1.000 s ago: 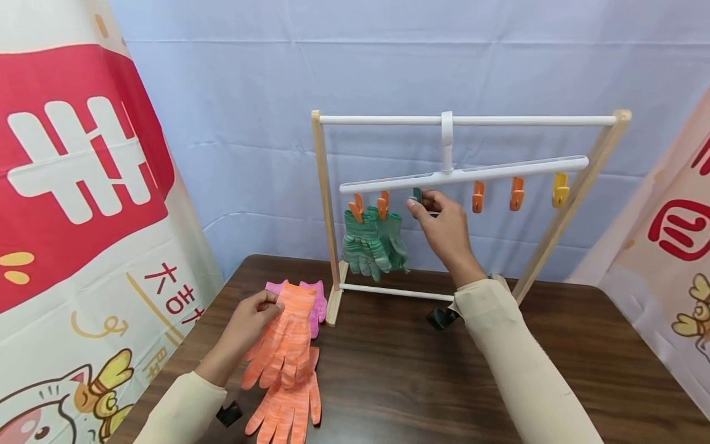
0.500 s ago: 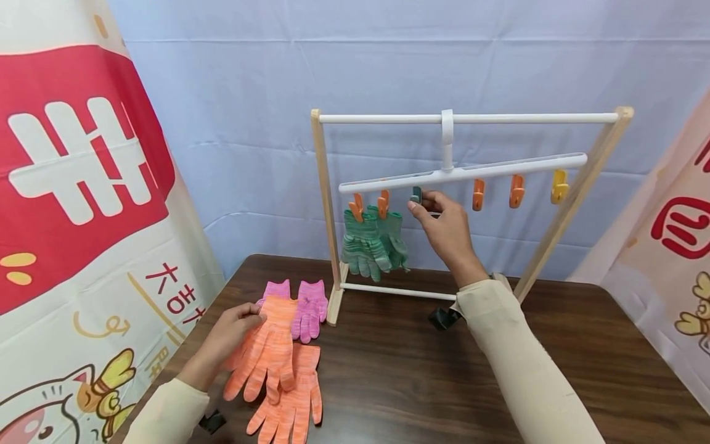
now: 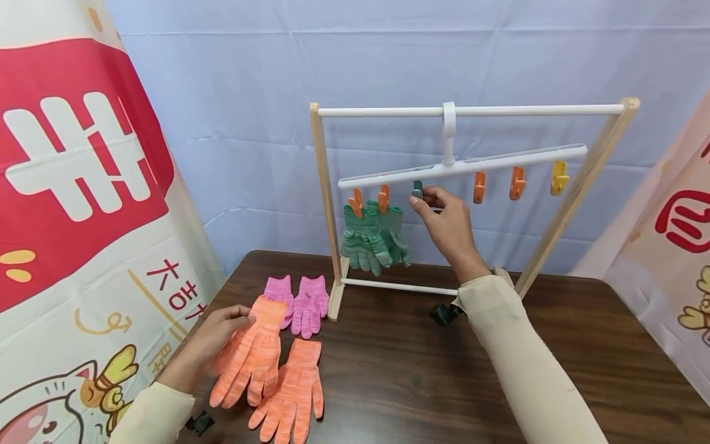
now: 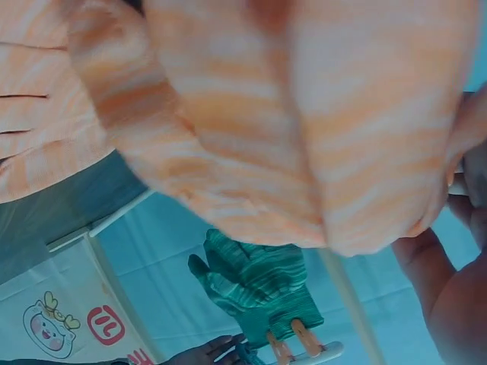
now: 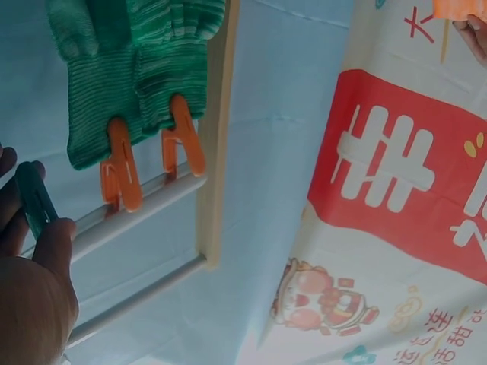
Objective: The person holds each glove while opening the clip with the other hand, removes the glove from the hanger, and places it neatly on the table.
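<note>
My left hand [image 3: 213, 336] pinches an orange striped glove [image 3: 254, 351] by its cuff, fingers of the glove hanging down; it fills much of the left wrist view. Beneath and to its right, a second orange glove [image 3: 298, 385] lies on the table. My right hand [image 3: 448, 227] holds a dark green clothespin [image 5: 34, 199] between thumb and fingers, just under the white hanger bar [image 3: 499, 163]. Left of that hand, two green striped gloves [image 3: 363, 240] hang by their cuffs from orange clothespins [image 5: 120, 163].
Two pink gloves [image 3: 310, 305] lie by the left foot of the wooden rack [image 3: 327, 197]. Two orange clothespins [image 3: 518, 184] and a yellow one [image 3: 559, 179] hang on the hanger's right half. The hanger tilts, left end lower. Brown table [image 3: 388, 370] extends in front.
My left hand has moved left and toward me with the orange glove, uncovering more of the pink gloves and the lower orange glove. The right hand stays at the green clothespin.
</note>
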### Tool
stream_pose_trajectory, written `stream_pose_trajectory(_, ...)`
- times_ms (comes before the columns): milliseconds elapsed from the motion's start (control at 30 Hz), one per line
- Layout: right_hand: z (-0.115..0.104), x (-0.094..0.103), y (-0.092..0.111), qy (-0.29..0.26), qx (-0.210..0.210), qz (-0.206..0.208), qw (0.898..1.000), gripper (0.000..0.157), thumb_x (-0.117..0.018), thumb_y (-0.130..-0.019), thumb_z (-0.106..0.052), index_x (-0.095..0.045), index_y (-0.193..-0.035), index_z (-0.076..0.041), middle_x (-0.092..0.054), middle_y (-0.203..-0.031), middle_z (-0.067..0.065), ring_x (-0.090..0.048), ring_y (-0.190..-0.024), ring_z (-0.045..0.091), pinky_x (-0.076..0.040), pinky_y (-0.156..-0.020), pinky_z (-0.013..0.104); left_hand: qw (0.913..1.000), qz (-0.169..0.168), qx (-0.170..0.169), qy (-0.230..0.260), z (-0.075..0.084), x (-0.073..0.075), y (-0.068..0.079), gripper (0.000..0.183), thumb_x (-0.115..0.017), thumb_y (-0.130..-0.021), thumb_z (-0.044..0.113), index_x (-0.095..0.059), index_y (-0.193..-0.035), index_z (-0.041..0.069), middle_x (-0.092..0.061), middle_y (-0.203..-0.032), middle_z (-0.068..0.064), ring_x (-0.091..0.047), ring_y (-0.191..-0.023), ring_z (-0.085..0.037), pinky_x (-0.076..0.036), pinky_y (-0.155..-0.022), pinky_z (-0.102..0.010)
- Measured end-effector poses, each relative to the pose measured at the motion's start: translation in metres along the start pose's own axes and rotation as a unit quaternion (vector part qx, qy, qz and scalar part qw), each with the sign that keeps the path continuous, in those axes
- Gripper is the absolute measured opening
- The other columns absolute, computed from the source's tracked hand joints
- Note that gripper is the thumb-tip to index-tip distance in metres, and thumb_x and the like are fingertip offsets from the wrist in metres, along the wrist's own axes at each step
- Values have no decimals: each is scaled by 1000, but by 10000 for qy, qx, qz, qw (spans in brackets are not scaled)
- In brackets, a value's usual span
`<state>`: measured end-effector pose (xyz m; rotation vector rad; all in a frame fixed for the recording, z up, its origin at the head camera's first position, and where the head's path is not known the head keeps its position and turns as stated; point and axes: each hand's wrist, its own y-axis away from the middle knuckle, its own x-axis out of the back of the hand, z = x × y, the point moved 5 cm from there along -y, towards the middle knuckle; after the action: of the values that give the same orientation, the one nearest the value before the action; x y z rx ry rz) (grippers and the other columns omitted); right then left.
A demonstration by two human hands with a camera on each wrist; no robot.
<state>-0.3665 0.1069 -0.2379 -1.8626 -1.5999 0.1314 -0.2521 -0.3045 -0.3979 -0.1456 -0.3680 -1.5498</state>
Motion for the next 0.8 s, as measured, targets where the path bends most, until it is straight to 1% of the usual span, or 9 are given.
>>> stream_pose_trajectory(100, 1, 1, -1, -27, -36, 7, 10000, 44, -62, -83, -45, -62, -113, -13, -64, -99, 4, -57, -93, 15, -45, -84, 35, 9998, -201, 68, 66, -4, 1, -1, 24, -53, -91, 20, -54, -102, -2, -56, -85, -11, -55, -71, -21, -48, -62, -36)
stream_pose_trajectory(167, 2, 1, -1, -38, -78, -17, 10000, 45, -62, -83, -46, -62, -113, -13, -64, -100, 4, -57, -93, 14, -45, -84, 34, 9996, -235, 134, 63, -8, 2, -2, 23, -53, -91, 19, -54, -101, -2, -55, -83, -10, -54, -70, -20, -48, -61, -35)
stream_pose_trajectory(267, 3, 1, 0, -54, -89, 7, 9999, 45, -63, -82, -46, -62, -113, -13, -64, -100, 3, -57, -93, 14, -45, -84, 34, 9996, -196, 200, -35, -16, 5, -4, 21, -53, -91, 18, -54, -98, -2, -54, -79, -9, -53, -67, -19, -47, -59, -34)
stream_pose_trajectory(300, 2, 1, 0, -65, -76, 9, 9999, 44, -63, -82, -45, -62, -113, -13, -64, -99, 3, -57, -93, 14, -45, -84, 34, 9995, -230, 199, -63, -20, 5, -5, 21, -53, -91, 18, -53, -97, -2, -54, -79, -9, -53, -66, -19, -47, -59, -34)
stream_pose_trajectory(400, 1, 1, 0, -73, -32, -7, 10000, 44, -63, -83, -45, -62, -113, -13, -64, -99, 3, -57, -93, 14, -45, -84, 34, 9991, -183, 358, -99, -32, 7, -11, 19, -55, -90, 18, -53, -91, -1, -52, -75, -8, -51, -63, -18, -46, -57, -34)
stream_pose_trajectory(500, 1, -1, 0, -78, -34, -64, 9999, 43, -63, -83, -44, -62, -114, -13, -64, -100, 3, -57, -94, 14, -45, -85, 34, 9982, -138, 385, -435, -42, 9, -15, 20, -56, -89, 19, -51, -86, 0, -49, -74, -7, -49, -64, -18, -43, -58, -33)
stream_pose_trajectory(600, 1, -2, 1, -89, -69, -96, 9999, 42, -63, -83, -43, -62, -114, -14, -63, -100, 2, -57, -94, 13, -45, -85, 34, 9955, 96, 355, -877, -50, 11, -18, 21, -57, -88, 20, -51, -82, 1, -46, -72, -6, -45, -63, -18, -39, -56, -31)
stream_pose_trajectory(667, 1, -2, 1, -91, -76, -98, 9999, 43, -63, -83, -43, -62, -114, -14, -64, -100, 2, -57, -95, 13, -45, -85, 34, 9936, 192, 249, -1085, -54, 12, -19, 19, -57, -88, 18, -52, -81, 1, -43, -71, -6, -42, -62, -17, -36, -54, -30)
stream_pose_trajectory(800, 0, -1, 2, -101, -17, -51, 9999, 43, -63, -83, -44, -62, -113, -13, -64, -100, 3, -57, -94, 13, -45, -85, 34, 9897, 262, 42, -1406, -58, 10, -22, 13, -57, -88, 13, -57, -84, 1, -48, -71, -6, -44, -62, -17, -38, -54, -29)
